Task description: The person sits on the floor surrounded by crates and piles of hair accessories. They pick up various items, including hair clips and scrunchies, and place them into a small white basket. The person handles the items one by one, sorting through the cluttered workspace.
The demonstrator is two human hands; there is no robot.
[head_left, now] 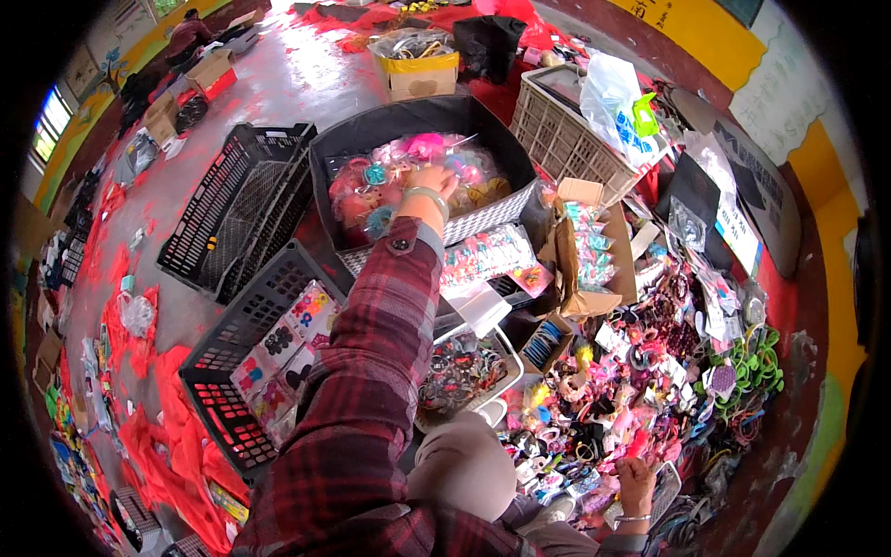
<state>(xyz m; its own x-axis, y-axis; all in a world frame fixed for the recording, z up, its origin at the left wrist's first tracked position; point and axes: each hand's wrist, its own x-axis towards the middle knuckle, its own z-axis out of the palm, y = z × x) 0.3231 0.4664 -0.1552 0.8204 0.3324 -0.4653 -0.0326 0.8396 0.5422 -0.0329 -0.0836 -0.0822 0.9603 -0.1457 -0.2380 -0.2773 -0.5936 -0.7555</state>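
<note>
My left hand (pixel 432 184), with a bangle at the wrist, reaches into a large black-lined basket (pixel 339 139). It touches bagged pink, red and teal hair accessories (pixel 371 176) there; its fingertips are hidden among them, so its grip does not show. Low on the right, my right hand (pixel 636 485) has its fingers curled in, and anything inside them is too small to make out. Beside that hand are a white plastic basket (pixel 666 492) and a wide heap of hair ties and headbands (pixel 594 418).
Two black crates (pixel 232 200) (pixel 218 371) stand left of the lined basket. An open carton (pixel 617 269) of packets and a beige crate (pixel 566 125) are on its right. A white tub (pixel 506 362) of small accessories sits by my knee. Red sheeting (pixel 176 427) covers floor at left; another person (pixel 188 35) is far back.
</note>
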